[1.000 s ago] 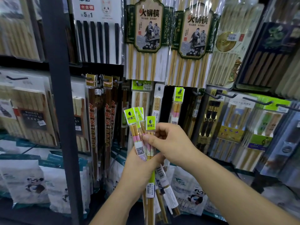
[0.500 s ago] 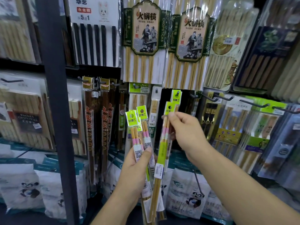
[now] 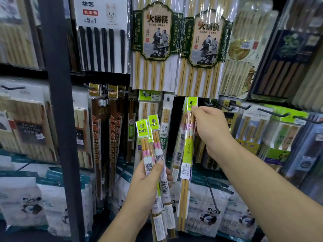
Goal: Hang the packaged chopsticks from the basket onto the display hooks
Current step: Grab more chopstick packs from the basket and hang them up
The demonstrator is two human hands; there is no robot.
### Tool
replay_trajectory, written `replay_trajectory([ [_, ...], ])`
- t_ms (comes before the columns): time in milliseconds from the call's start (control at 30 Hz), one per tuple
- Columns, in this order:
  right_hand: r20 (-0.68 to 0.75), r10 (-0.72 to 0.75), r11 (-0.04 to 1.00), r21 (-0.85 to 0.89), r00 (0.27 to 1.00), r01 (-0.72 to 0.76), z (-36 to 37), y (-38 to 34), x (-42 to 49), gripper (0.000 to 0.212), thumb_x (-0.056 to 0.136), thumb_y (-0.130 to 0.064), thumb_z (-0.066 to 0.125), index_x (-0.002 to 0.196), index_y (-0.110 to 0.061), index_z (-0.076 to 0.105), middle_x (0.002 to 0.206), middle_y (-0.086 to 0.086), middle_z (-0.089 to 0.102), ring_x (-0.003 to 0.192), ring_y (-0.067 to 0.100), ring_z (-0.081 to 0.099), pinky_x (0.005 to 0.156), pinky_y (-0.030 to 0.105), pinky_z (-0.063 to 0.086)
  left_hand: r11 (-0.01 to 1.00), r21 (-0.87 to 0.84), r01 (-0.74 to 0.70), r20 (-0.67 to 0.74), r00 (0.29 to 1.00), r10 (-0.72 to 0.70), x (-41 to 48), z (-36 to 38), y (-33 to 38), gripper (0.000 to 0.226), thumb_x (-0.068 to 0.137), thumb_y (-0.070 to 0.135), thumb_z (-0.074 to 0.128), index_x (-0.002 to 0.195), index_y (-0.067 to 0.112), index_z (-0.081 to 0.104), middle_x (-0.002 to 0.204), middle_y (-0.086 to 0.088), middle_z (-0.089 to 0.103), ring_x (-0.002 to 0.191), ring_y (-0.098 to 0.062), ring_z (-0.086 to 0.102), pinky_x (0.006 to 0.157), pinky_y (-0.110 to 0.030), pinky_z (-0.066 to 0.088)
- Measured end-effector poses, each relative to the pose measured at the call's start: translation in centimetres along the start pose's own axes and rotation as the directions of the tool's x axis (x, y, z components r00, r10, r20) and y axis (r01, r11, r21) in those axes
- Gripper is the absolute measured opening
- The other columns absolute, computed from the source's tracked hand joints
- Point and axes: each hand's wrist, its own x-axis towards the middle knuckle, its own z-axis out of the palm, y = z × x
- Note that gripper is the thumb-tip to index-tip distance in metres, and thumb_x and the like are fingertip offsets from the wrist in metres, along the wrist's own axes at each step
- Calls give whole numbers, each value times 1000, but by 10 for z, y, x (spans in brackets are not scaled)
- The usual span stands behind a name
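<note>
Behind, shop wall crowded with hanging chopstick packs (image 3: 153,41); one green-tagged pack (image 3: 187,151) upright before it, pinched at the tag by right hand (image 3: 209,127) with forearm reaching up, several more packs (image 3: 152,142) clasped in left hand (image 3: 147,183) lower down, beside dark shelf post (image 3: 59,119).

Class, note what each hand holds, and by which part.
The left hand grips a bunch of chopstick packs around their middle, thumb over the QR labels. The right hand pinches a single pack near its top, under the green header.
</note>
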Motion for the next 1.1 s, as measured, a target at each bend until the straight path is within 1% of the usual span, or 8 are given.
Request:
replay_trajectory([
  [167,3,-2,1000,-5,1000,2,0,-2,6,40,103,-20,51,77,8,63,53,-7,58,64,21,43,59,29,41,1000,11,-13,-4,1000,13,1,-1,1,22,99,33,64,81,42,73,79,-5,77,75,-21,76,61,-26,59],
  [233,-13,-3,1000,-22,1000,3,0,-1,10,39,102,-18,51,82,15,57,52,-3,51,59,20,40,53,23,41,1000,8,-16,-5,1000,16,1,-1,1,21,99,34,64,81,42,72,79,-4,77,74,-20,76,59,-25,59],
  [433,-55,-1,991,-132,998,-7,-1,8,6,46,101,-30,55,62,-10,41,52,-1,27,51,19,27,57,26,35,1000,12,-26,12,1000,26,2,-1,2,17,97,35,64,83,41,72,80,-1,76,75,-19,77,61,-25,59],
  [567,-136,-35,987,-162,990,12,-4,20,1,44,98,-38,61,78,1,58,58,-1,48,52,10,45,61,27,40,999,-9,-32,9,999,32,3,-1,4,15,86,44,68,94,33,73,80,-5,77,73,-20,76,65,-33,62],
  [667,-165,-83,979,-197,983,50,-6,26,-11,31,96,-39,64,79,-13,60,57,-11,52,53,-2,50,61,26,41,999,-1,-42,19,999,42,4,0,4,10,80,49,69,84,42,73,79,-4,77,74,-22,76,74,-44,64],
  [833,141,-69,976,-197,988,96,5,28,-33,20,95,-40,68,87,-22,71,75,-9,71,65,2,62,62,19,50,995,17,-103,28,994,102,6,2,3,27,70,60,71,90,42,74,89,-2,76,86,-20,76,73,-35,64],
  [900,246,-51,980,-175,968,96,12,28,-39,13,95,-37,69,89,-26,73,84,-2,74,76,9,67,70,24,56,992,9,-126,57,990,125,6,4,3,26,75,57,71,95,42,75,95,-4,77,92,-25,76,81,-45,64],
  [1100,255,-131,979,-121,958,166,16,25,-40,16,97,-29,68,84,-22,74,79,7,68,66,4,56,63,23,50,988,5,-154,115,982,152,13,13,14,24,78,50,70,99,40,75,105,-1,80,101,-21,76,90,-44,59],
])
